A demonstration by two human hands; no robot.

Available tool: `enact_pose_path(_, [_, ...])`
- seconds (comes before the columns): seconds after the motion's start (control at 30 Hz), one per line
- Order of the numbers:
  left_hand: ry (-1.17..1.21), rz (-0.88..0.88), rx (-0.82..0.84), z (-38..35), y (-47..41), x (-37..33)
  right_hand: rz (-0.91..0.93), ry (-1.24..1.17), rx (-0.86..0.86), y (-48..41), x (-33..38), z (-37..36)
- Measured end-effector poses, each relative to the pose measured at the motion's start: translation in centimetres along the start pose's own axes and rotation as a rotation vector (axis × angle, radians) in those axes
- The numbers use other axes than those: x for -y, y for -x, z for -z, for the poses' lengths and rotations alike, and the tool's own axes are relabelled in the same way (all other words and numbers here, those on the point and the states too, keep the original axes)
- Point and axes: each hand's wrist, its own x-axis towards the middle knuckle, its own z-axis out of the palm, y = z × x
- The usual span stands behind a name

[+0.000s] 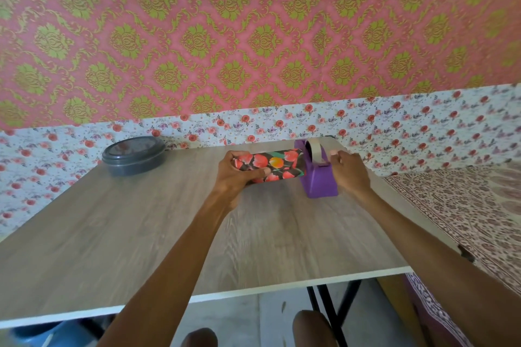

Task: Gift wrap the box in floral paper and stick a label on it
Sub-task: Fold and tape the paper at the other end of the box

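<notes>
I run a single view: a wide-angle head camera, facing forward and down across the table (112, 248). The wall (253, 22) fills the upper half of the frame. The left hand (239, 175) and right hand (349, 175) sit near frame centre, with both forearms entering from the lower edge.

Probably a home room: damask wallpaper (253, 22), wood-grain table (141, 234), printed cloth (465, 205).

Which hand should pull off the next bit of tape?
Probably the right hand: it is right at the purple tape dispenser, while the left hand is busy gripping the wrapped box.
</notes>
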Motion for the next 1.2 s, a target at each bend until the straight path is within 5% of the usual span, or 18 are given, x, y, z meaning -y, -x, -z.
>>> enact_pose_path(0.13, [-0.015, -0.008, 0.004, -0.3, -0.1, 0.2, -0.395, -0.404, 0.358, -1.6, 1.5, 1.1])
enact_pose_path(0.37, [-0.039, -0.022, -0.008, -0.2, -0.3, 1.4, -0.742, -0.666, 0.503, -2.4, 3.6, 3.9])
enact_pose_path(1.2, [-0.064, -0.006, 0.010, -0.2, -0.8, 1.6, -0.594, -1.067, 0.292, -0.3, 1.3, 0.0])
